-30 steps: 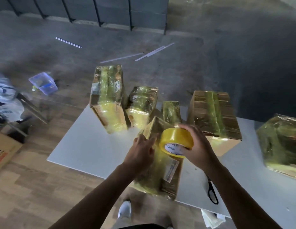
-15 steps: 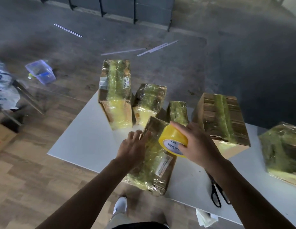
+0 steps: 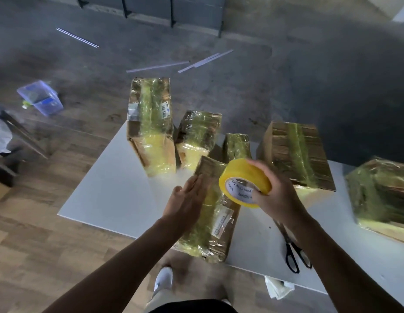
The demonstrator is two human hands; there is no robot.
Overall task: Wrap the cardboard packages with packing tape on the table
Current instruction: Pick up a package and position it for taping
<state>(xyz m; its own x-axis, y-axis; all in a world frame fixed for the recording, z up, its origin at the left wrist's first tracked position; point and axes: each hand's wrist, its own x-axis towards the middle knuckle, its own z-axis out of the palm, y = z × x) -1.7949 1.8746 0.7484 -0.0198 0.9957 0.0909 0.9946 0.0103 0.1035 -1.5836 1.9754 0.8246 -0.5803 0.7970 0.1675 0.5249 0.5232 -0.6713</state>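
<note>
Bare surface (image 3: pixel 110 195) lies open left of the near package (image 3: pixel 210 222) — a row of wrapped packages (image 3: pixel 151 132) crowds the far edge, and scissors (image 3: pixel 289 243) lie at the near right.

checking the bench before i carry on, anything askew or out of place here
The package under the left hand lies skewed and juts past the near edge of the table. The scissors lie close to that edge too. Loose white strips lie scattered on the floor beyond.

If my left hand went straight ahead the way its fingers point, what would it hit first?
Probably the small wrapped package just beyond the near package your left hand presses; depth is unclear.
</note>
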